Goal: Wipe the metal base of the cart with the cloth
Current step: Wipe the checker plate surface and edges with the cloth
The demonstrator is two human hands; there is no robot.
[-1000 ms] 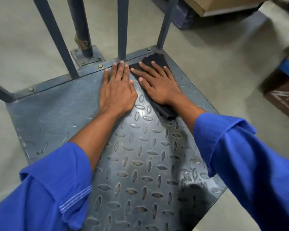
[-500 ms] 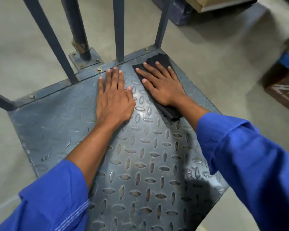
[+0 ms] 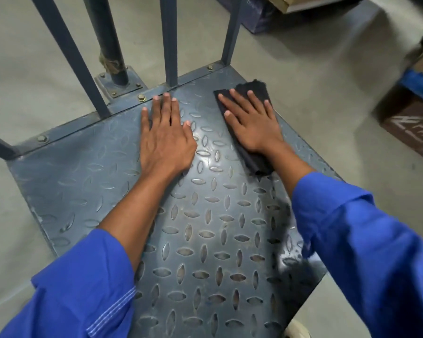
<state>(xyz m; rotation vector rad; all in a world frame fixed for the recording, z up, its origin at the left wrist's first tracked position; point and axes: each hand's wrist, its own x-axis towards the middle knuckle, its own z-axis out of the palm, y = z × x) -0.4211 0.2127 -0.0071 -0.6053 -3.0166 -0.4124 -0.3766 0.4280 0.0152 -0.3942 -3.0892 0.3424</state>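
Head view is showing the cart's metal base under both hands: the left hand is staying flat and spread, bracing, while the right hand, fingers straight, is pressing the cloth and sliding it away toward the far right corner, so wiping is progressing

Both bare forearms stretch forward. The left grip lies palm down, fingers straight and close together; the right grip lies palm down too, fingers spread.

Grey diamond-tread metal base, black cloth, blue sleeves
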